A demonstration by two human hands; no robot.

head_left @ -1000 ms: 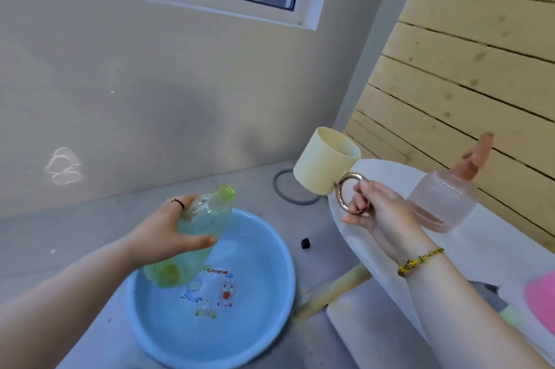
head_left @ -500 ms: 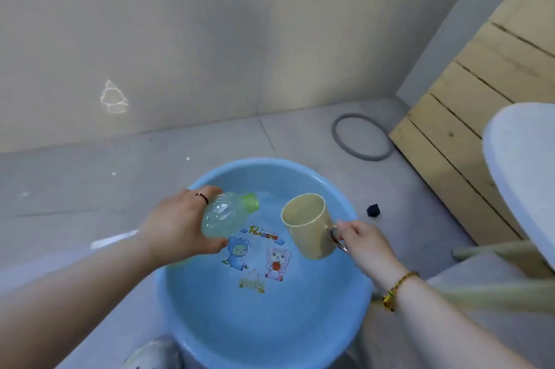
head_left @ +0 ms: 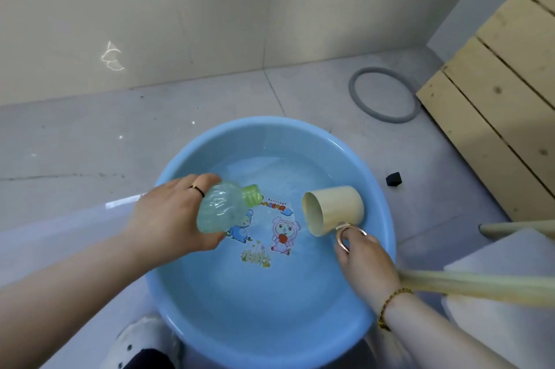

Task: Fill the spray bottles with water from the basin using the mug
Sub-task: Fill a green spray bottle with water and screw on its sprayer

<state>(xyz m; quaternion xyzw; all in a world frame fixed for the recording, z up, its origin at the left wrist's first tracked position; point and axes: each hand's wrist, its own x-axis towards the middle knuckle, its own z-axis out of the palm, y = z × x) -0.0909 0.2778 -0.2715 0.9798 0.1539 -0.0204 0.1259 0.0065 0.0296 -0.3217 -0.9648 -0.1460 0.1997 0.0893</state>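
Blue basin (head_left: pixel 270 323): holds water.
Left grip (head_left: pixel 171 218): holds my green bottle (head_left: pixel 222 212), nine o'clock.
Right grip (head_left: pixel 363 254): holds tipped mug (head_left: pixel 339 209) handle, three o'clock.

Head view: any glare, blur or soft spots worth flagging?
Head view: a bright reflected light patch on the beige wall; a glare streak on the glossy grey floor; the pale wooden stick is blurred; the print in the round blue plastic basin reads sharp.

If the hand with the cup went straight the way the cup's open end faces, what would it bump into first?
Probably the green bottle in the left hand: the mug, held by the right hand, opens sideways toward it. How high each sits above the water in the basin is unclear.
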